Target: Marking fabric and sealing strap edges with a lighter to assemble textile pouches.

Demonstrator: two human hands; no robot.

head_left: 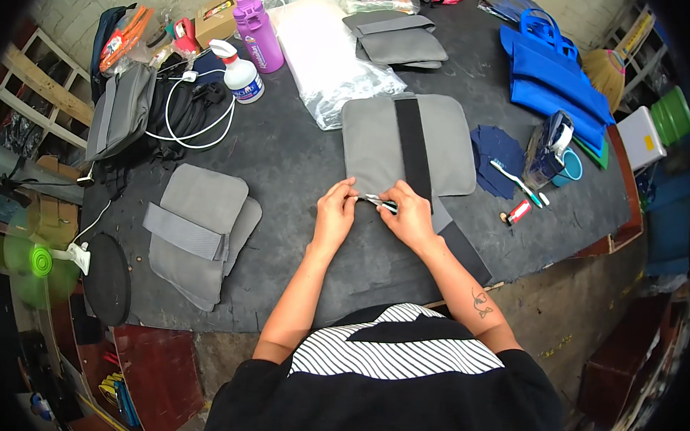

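A grey fabric panel (pixel 365 142) with rounded corners lies in front of me, a wide black strap (pixel 414 141) running down it. At its near edge my left hand (pixel 335 212) is closed in a pinch; whatever its fingertips hold is too small to name. My right hand (pixel 408 218) is closed round a small cutting tool (pixel 387 205), which looks like thread snips. Its pale metal tip points left, toward my left fingertips. Beneath my right wrist, the loose end of a black strap (pixel 461 250) trails toward the table's near edge.
Stacked grey panels lie at left (pixel 194 230) and at the back (pixel 399 41). A white spray bottle (pixel 243 75), purple bottle (pixel 259 36) and white cable (pixel 182 136) stand or lie back left. Blue bags (pixel 555 78), a toothbrush (pixel 513 181) and a blue cup (pixel 569 167) are at right.
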